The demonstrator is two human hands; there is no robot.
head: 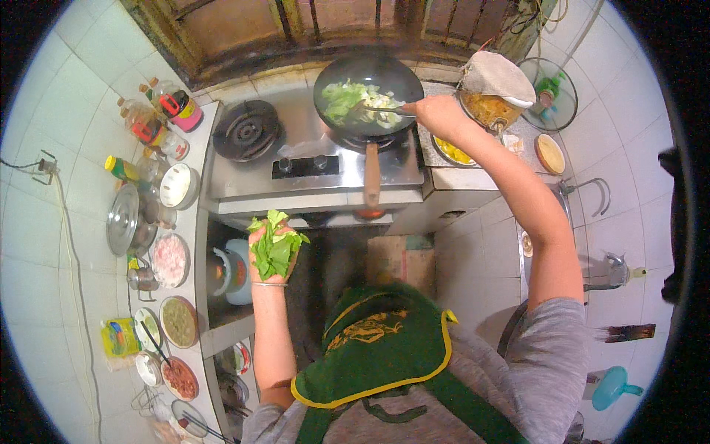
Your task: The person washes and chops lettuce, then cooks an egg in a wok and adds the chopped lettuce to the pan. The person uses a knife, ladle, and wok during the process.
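Observation:
Torn green lettuce leaves (277, 252) fill my left hand (260, 266), which is raised in front of the stove's left part. A metal bracelet circles that wrist. My right hand (438, 115) grips the handle of a metal spatula (385, 110), its blade down among the food in a dark wok (399, 69). Inside the wok lie chopped pale and light green leaves (341, 102). The wok sits on the right burner of the stainless steel gas stove (238, 180), its wooden handle (373, 172) pointing toward me.
Left of the stove, a narrow counter (206, 139) holds bottles (177, 105), a white bowl (176, 186) and a plate of pinkish food (169, 260). To the right are a plate of yellow pieces (452, 151), a cloth-covered pot (493, 77) and a faucet (596, 183). The left burner (247, 130) bears no pan.

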